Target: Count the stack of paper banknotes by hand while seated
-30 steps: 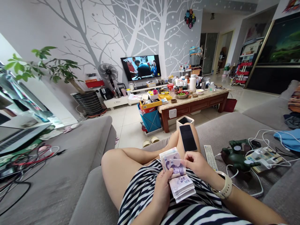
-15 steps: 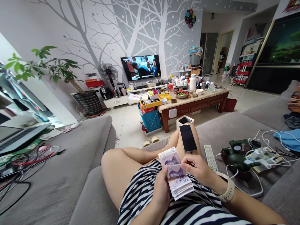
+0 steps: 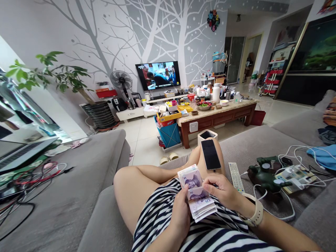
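Note:
I sit on a grey sofa with a folded stack of purple banknotes [image 3: 196,190] over my lap. My left hand [image 3: 181,213] grips the stack from below, thumb on top. My right hand [image 3: 223,190], with a pale watch on its wrist, pinches the top note at its right edge. A black phone [image 3: 210,154] lies face up on my right knee, just beyond the notes.
A white remote [image 3: 236,176], a green toy [image 3: 265,174] and a power strip with tangled white cables [image 3: 294,173] lie on the sofa to my right. A laptop [image 3: 21,154] and cords sit on the left. A cluttered wooden coffee table [image 3: 217,115] and a television [image 3: 158,75] stand ahead.
My right hand has peeled the top note down over the folded stack, and the fanned upper notes have sunk slightly. The television picture has changed.

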`<state>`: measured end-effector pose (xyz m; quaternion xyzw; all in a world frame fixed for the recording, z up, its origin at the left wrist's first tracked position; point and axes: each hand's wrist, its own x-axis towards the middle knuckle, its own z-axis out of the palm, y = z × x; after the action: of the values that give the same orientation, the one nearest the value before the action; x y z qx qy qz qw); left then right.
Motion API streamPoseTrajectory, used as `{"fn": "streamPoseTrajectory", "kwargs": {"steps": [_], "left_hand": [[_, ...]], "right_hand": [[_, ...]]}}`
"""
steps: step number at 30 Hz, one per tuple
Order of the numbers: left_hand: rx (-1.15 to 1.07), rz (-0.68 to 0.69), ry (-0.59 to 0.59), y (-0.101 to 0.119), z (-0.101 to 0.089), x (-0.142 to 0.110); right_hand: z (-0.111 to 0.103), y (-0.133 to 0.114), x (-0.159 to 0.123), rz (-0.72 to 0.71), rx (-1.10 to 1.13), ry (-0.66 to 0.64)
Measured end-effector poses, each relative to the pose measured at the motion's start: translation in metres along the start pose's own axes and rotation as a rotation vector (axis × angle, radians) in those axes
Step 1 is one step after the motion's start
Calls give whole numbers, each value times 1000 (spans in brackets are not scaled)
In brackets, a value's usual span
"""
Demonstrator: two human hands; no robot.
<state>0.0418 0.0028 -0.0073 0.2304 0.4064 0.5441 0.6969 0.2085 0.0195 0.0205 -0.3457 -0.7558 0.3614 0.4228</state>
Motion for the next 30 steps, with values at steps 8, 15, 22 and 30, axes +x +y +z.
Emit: {"fn": "streamPoseTrajectory", "kwargs": {"steps": [8,15,22,30], "left_hand": [[-1,3,-28,1,0,0],[12,-8,-3,2,1,-1],[-10,-31,8,4,3,-2],[-12,-17,-14,4,3,-1]], "right_hand": [[0,0,0,3,-1,-3],[0,0,0,12,-4,-12],[0,0,0,20,-16,-24],[-1,-2,0,10,-4,-20]]}}
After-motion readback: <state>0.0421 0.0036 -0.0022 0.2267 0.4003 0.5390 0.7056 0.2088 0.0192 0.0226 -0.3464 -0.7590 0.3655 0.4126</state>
